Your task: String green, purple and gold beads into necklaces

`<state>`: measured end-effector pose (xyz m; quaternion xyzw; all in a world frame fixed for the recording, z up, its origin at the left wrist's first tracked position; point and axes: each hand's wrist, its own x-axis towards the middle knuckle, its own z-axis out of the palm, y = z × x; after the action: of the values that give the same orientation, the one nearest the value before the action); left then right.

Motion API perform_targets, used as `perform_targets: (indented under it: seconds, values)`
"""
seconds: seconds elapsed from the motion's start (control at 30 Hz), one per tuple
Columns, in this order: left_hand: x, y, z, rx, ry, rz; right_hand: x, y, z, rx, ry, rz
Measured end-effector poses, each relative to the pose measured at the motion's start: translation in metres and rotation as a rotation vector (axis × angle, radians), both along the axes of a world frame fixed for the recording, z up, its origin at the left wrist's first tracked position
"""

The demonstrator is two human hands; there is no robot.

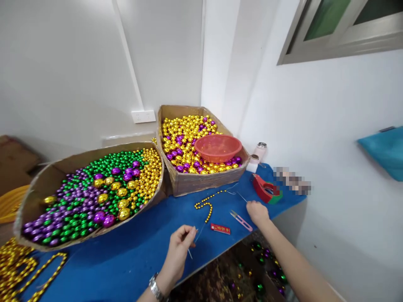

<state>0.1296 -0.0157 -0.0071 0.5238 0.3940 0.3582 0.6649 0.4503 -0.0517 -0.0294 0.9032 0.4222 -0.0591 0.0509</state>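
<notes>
My left hand [181, 247] is closed in a pinch on a fine thread [199, 235] above the blue tabletop. The thread leads up to a short string of small gold beads [209, 205], which lies in a bent line on the cloth. A thin pale end sticks out below the left fingers; whether it is thread or needle I cannot tell. Farther right, my right hand [258, 213] pinches a thin straight strand [242, 196] near the other end of the beads. Pink thread snips [242, 221] and a small red packet [220, 228] lie between the hands.
Two cardboard boxes hold loose beads: a mixed one [165, 167] at left, another [201, 182] behind with a red plastic bowl [218, 147] on top. A red tape dispenser [264, 188] and a pink bottle [260, 149] stand right. Gold bead strands [47, 274] lie at left.
</notes>
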Motion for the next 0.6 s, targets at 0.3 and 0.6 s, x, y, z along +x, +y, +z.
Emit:
perform_targets:
  seconds: [0.3,0.6]
  values:
    - [-0.005,-0.004,0.011,-0.176,-0.166,0.054,-0.024,-0.012,0.033,0.498,0.334,0.068]
    - [-0.007,-0.015,0.028,-0.316,-0.381,0.059,-0.176,-0.039,0.049,1.155,0.88,0.443]
